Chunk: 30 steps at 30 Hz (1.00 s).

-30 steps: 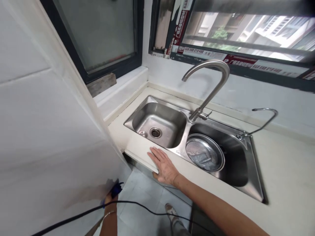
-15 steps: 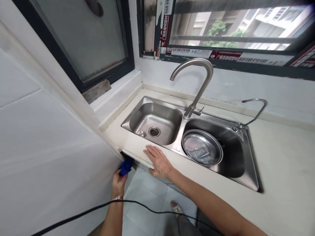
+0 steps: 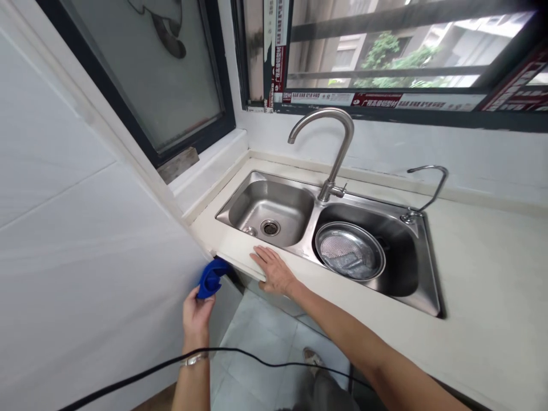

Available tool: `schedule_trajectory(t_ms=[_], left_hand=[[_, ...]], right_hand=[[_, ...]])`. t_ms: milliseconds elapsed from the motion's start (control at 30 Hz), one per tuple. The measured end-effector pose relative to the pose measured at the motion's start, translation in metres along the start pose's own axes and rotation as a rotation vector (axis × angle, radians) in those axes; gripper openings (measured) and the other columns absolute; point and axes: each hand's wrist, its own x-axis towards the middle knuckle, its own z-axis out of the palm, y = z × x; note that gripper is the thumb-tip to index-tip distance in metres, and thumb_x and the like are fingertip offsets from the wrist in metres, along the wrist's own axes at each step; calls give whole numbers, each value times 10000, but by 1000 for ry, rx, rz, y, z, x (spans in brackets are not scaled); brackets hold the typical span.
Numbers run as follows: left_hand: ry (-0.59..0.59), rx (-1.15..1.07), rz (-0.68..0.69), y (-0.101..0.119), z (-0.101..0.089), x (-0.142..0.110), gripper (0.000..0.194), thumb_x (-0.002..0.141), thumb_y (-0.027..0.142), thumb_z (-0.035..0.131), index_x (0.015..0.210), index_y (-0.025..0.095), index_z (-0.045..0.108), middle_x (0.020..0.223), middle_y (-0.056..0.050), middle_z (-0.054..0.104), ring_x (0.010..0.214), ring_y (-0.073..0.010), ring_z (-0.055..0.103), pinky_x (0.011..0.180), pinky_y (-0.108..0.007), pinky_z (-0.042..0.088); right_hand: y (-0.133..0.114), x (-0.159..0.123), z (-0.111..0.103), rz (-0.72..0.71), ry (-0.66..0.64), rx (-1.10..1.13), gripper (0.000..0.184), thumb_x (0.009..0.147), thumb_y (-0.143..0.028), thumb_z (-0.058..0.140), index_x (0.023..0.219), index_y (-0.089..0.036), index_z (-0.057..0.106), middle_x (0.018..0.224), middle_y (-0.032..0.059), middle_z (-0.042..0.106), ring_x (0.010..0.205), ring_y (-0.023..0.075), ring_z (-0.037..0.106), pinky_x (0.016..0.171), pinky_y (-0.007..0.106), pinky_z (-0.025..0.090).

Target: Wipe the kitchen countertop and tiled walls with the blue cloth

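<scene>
My left hand [image 3: 197, 313] wears a silvery bracelet and grips a blue plastic object [image 3: 210, 278] with a curved rim, its exact kind unclear. The object's far end reaches into the dark gap below the counter's front edge, beside the white wall, and is partly hidden. On the cream countertop [image 3: 475, 251], my right hand [image 3: 274, 273] rests flat with fingers stretched, the thumb over the front edge. Just beyond those fingertips lies the left bowl of the steel double sink [image 3: 285, 200].
A round perforated metal strainer [image 3: 342, 244] sits in the right bowl. Behind the sink rise a tall curved faucet [image 3: 342, 151] and a thin second tap [image 3: 439, 185]. A black cable [image 3: 240, 352] crosses low in view. The white wall [image 3: 107, 274] borders the left.
My left hand has moved slightly left and turned, bringing more of the blue object out of the gap. My right hand stays on the counter. The view has shifted a little.
</scene>
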Motion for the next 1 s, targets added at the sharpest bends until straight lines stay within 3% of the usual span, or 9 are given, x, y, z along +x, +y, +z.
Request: schedule_trajectory(t_ms=[100,200,300,433,633,800,933,1000], left_hand=[[-2,-27,29,16,5,-29,405,842,10,410,1187,94,606,703,-15,712,622,-123,667,682,-220,577],[-56,-47,71,30,5,-47,444,852,36,398,1236,124,601,797,-49,750,700,-142,708,725,-241,595],[-128,-44,92,33,3,-51,517,857,47,377,1333,140,555,969,-115,767,851,-197,739,771,-299,614],[-160,-64,83,25,3,-41,528,891,60,354,1387,150,513,983,-128,765,877,-191,740,732,-258,612],[-51,-6,12,10,-2,-10,479,887,47,360,1312,135,561,868,-107,751,734,-156,725,641,-230,601],[23,12,-40,-8,-18,39,409,856,41,443,1221,131,605,807,-62,716,610,-120,655,566,-217,565],[74,44,-52,-33,-32,83,241,911,182,549,1135,134,621,855,-36,688,658,-106,627,603,-239,564],[81,70,-63,-46,-39,102,246,924,287,588,1116,134,617,917,-36,676,726,-113,632,648,-264,573]], right_hand=[[0,-1,0,-7,6,-4,953,642,-272,694,1505,-114,322,1631,186,198,1522,297,140,1257,512,134],[1,0,1,-2,10,-15,957,645,-284,709,1504,-113,324,1631,187,196,1521,301,141,1258,506,131],[1,0,1,-1,10,-22,962,644,-285,716,1504,-107,321,1630,191,196,1522,301,141,1259,504,133],[0,0,-1,-10,6,-27,954,646,-283,714,1501,-109,328,1628,189,206,1520,303,149,1256,509,146],[-2,0,-3,15,-3,-6,948,648,-274,719,1498,-105,335,1626,189,212,1521,298,144,1259,509,141],[0,0,0,5,15,10,949,631,-255,694,1499,-128,331,1629,178,208,1520,306,143,1248,544,157],[0,0,-1,-1,17,10,934,633,-232,661,1500,-118,331,1628,178,211,1521,308,135,1249,539,155],[1,0,-1,-4,10,12,934,629,-226,652,1499,-110,331,1625,185,215,1520,314,135,1247,544,153]])
